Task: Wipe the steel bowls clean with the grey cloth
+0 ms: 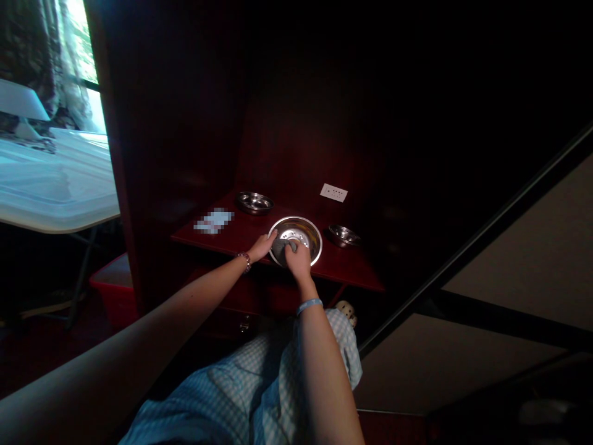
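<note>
A shiny metal bowl (317,238) is tilted toward me over the front edge of a dark red shelf (287,213). My left hand (263,246) grips the bowl's left rim, thumb on the inside. Inside the bowl, my right hand (299,258) is closed on a grey cloth (280,248), pressed against the inner wall. The cloth is partly covered by the fingers, and its full shape is hard to make out in the dim light.
Two smaller metal bowls stand on the shelf, one at back left (254,203) and one at right (343,235). A pale blurred item (214,220) lies at left. A white socket plate (333,193) is on the back wall. A white table (55,179) with a lamp (21,102) stands far left.
</note>
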`<state>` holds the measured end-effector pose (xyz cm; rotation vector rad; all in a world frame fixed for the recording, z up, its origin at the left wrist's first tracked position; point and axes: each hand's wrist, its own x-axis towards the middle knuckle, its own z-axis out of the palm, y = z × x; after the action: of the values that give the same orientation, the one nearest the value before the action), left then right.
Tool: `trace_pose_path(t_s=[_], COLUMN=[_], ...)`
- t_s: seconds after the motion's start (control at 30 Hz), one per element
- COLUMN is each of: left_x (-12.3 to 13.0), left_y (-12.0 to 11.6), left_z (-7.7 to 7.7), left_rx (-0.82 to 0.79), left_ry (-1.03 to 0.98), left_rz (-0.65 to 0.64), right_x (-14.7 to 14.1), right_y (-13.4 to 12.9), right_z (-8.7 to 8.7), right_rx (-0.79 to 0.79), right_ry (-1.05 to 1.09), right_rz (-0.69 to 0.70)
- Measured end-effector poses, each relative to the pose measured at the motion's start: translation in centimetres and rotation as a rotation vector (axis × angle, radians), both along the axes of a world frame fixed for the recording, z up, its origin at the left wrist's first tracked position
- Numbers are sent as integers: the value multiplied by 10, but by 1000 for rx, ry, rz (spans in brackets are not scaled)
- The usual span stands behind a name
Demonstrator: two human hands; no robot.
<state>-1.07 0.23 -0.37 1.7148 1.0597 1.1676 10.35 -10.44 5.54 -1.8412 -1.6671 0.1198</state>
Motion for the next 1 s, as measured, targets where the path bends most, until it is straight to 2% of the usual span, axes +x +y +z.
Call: trace_pose_path(t_s=[0.27,0.47,0.67,0.83,1.0], left_x=[0,-2,-4,-5,-5], left_y=[-1,-3,-8,-10,-9], left_z=[-2,1,5,7,7], left_rx=[-32,-82,-79,-96,-110], left_ry=[-44,-32,-40,-39,-44], left_rz=[-47,-22,-55,-91,-100], right_x=[7,12,14,12,9], right_y=[5,10,13,12,18], right_z=[0,-8,-12,-14,-25], right_rx=[139,160,238,225,97], right_ry=[229,219,206,77,-72], right_rz=[-200,-195,-196,-122,115])
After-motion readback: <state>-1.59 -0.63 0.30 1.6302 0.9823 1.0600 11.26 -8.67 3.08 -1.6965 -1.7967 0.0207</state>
